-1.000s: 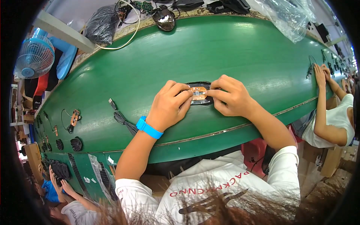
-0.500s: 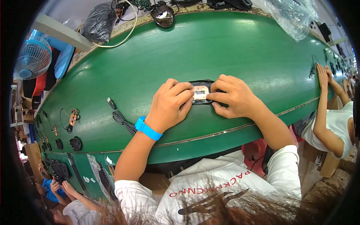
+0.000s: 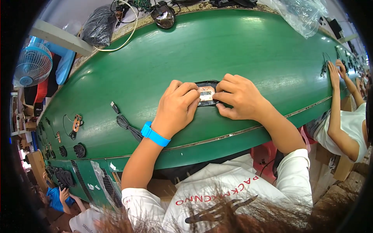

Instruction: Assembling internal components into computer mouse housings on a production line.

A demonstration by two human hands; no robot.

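Black shell with small circuit board point(image 3: 206, 94): on green table point(image 3: 241, 50), centre. Left hand point(image 3: 176, 110) and right hand point(image 3: 239, 96): 2 palm-down grips, fingertips pinching it from either side.

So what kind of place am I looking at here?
Most likely an electronics assembly line: a long green conveyor belt carries loose parts, both hands press a small circuit board into a black shell, and a co-worker's hand works on the same belt.

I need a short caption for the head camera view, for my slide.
Both hands, left hand and right hand, press on a small black part with a circuit board on a green belt.
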